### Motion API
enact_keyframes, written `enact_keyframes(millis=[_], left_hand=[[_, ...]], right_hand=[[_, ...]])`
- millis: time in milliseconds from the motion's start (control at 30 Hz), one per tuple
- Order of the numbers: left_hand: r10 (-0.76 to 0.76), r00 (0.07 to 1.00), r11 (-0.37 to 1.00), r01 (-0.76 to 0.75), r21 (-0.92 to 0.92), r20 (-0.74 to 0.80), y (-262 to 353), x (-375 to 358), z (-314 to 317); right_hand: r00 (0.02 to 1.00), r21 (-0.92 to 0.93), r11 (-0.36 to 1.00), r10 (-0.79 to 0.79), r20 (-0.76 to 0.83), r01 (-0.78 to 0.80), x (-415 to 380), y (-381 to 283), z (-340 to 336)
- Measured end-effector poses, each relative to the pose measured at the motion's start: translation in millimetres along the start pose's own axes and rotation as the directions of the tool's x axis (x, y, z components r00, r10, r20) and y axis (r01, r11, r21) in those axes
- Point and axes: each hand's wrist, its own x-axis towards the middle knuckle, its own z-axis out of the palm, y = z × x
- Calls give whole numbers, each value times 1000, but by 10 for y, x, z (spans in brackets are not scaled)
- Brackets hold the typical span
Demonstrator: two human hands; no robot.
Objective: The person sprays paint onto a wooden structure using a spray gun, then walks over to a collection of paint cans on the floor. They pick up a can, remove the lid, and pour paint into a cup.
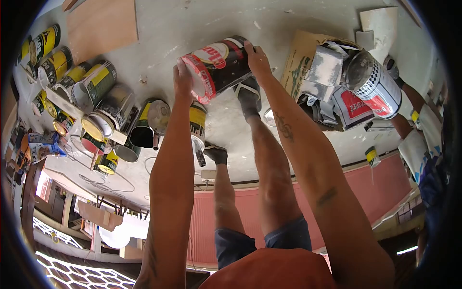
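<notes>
A large black tin with a red-and-white label is held on its side above the floor, between both my hands. My left hand presses against its red-rimmed end. My right hand grips the opposite, darker end, with the fingers partly hidden behind it. Below the tin, close to my left forearm, a yellow-and-black paint can stands on the floor with a dark handle beside it. My sandalled foot is just under the tin's right end.
Several used paint cans crowd the floor at left, near a brown board. At right is a cardboard box filled with scraps. Beside it another person's hand touches a white-and-red tin. A cable lies on the floor.
</notes>
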Motion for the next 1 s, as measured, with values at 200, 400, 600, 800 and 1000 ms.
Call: enact_keyframes(millis=[200,400,600,800,1000], left_hand=[[102,995,979,-98,178,-14,611,-749,78],[515,790,625,-611,485,332,1684,-3857,-474],[258,688,943,-332,-22,678,2257,-6216,-2108],[436,547,884,-408,-227,714,2273,-6761,-2698],[604,337,771,-478,-422,722,1846,-7496,-3632]], right_hand=[[980,154,979,151,-128,-131,-452,142,-198],[843,864,325,-258,471,-384,-2116,333,-1097],[616,832,256,-573,540,-492,-4679,85,-2081],[684,911,347,-610,401,-224,-7398,184,-2082],[726,921,390,-632,270,-3,-9088,68,-1375]])
